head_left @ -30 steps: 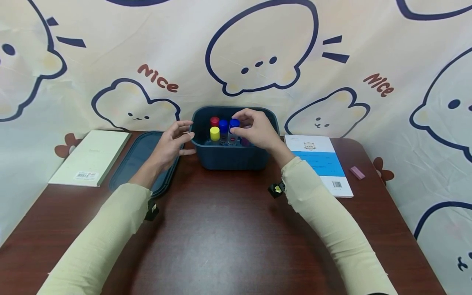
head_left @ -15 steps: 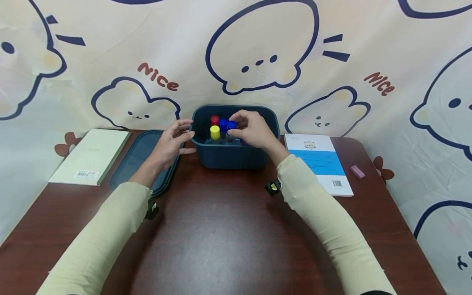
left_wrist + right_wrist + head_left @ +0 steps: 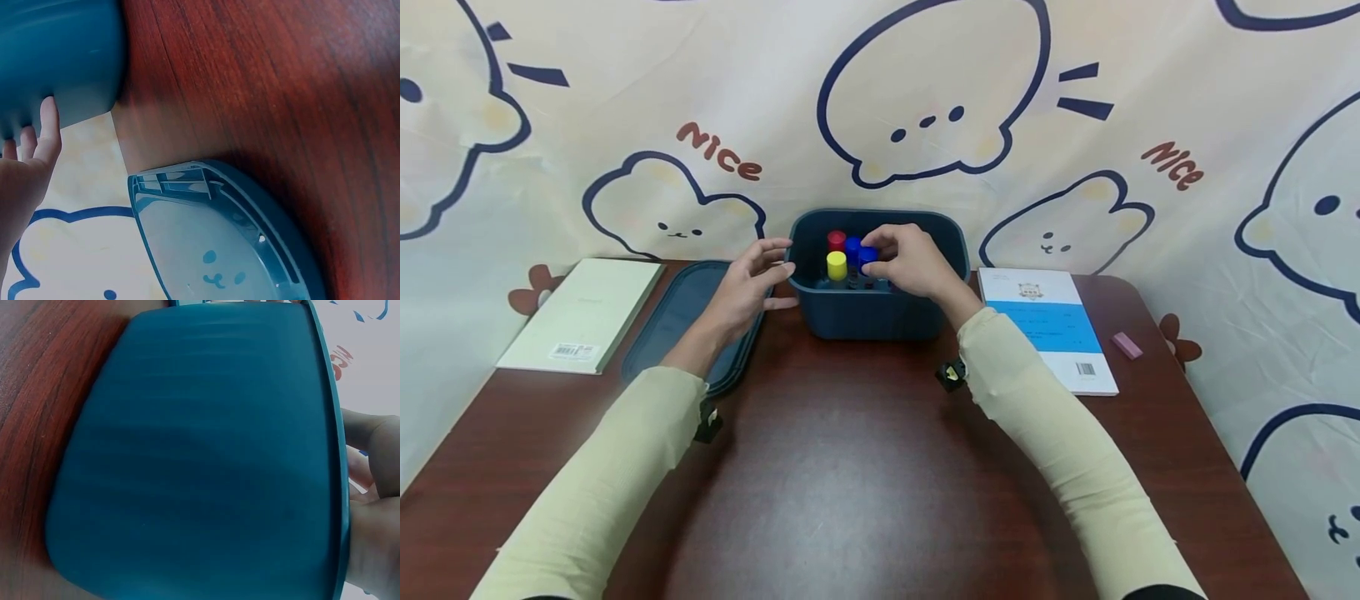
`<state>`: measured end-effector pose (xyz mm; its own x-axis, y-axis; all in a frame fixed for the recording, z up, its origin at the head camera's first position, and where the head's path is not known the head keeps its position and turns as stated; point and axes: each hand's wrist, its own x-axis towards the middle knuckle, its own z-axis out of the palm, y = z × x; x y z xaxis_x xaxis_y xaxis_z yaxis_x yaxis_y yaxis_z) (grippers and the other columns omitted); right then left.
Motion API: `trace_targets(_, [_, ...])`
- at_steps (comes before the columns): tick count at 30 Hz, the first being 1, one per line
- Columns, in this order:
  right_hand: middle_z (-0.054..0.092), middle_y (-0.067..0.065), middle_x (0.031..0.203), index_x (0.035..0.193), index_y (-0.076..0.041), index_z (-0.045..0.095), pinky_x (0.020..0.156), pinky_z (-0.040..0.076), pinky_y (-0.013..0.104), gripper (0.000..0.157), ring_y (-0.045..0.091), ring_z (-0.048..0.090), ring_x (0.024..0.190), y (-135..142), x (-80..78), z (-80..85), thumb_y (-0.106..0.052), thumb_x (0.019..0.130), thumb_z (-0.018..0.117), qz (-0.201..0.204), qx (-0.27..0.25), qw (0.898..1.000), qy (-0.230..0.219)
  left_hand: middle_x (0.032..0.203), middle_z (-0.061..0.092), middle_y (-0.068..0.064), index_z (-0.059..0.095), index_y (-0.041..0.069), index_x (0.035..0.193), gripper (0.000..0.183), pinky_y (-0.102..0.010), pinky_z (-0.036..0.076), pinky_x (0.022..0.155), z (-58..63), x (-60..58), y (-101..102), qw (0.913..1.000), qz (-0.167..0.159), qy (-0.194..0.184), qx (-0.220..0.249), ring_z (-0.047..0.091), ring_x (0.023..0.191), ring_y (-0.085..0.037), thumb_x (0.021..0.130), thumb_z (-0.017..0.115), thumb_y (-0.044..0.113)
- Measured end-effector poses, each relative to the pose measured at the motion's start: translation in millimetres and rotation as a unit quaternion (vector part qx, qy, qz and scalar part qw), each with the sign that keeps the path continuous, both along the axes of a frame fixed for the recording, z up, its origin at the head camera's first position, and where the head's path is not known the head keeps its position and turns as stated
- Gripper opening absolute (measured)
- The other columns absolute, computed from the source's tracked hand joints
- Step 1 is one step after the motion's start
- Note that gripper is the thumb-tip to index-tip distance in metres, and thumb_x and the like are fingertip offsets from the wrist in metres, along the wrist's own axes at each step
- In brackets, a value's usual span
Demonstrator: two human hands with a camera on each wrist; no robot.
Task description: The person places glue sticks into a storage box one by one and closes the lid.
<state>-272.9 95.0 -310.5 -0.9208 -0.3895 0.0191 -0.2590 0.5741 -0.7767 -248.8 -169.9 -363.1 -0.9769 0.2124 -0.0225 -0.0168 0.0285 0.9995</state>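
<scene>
A dark teal plastic bin (image 3: pixel 872 317) stands at the back of the table. Inside it, several small clear bottles stand upright, with a red cap (image 3: pixel 837 241), a yellow cap (image 3: pixel 837 265) and blue caps. My right hand (image 3: pixel 913 260) reaches over the bin's front right and pinches one blue-capped bottle (image 3: pixel 868 257) by its cap between thumb and fingers. My left hand (image 3: pixel 747 282) rests its extended fingers against the bin's left side; in the left wrist view its fingers (image 3: pixel 50 122) touch the outer wall. The bin wall hides the lower part of the bottles.
A teal lid (image 3: pixel 681 312) lies left of the bin, partly under my left forearm. Left of that is a pale green book (image 3: pixel 587 312). On the right lie a white and blue booklet (image 3: pixel 1048 325) and a pink eraser (image 3: pixel 1127 345). A cartoon-print cloth (image 3: pixel 925 100) hangs behind.
My right hand has moved a little left and down with the blue-capped bottle, bringing it beside the other bottles. My left hand stays at the bin's side.
</scene>
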Motion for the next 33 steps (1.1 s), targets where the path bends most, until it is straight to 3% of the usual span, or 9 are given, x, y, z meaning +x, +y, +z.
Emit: trace_targets(33, [0.065, 0.010, 0.126, 0.128, -0.006, 0.066, 0.102, 0.051, 0.038, 0.031, 0.023, 0.061, 0.114, -6.1, -3.3, -1.8, -0.011, 0.097, 0.070, 0.011, 0.062, 0.998, -0.023, 0.159, 0.029, -0.013, 0.039, 0.011, 0.150, 0.049, -0.051, 0.053, 0.096, -2.4, -0.3, -0.8, 1.0000, 0.002, 0.001, 0.000, 0.034, 0.142, -0.031, 0.106, 0.055, 0.023])
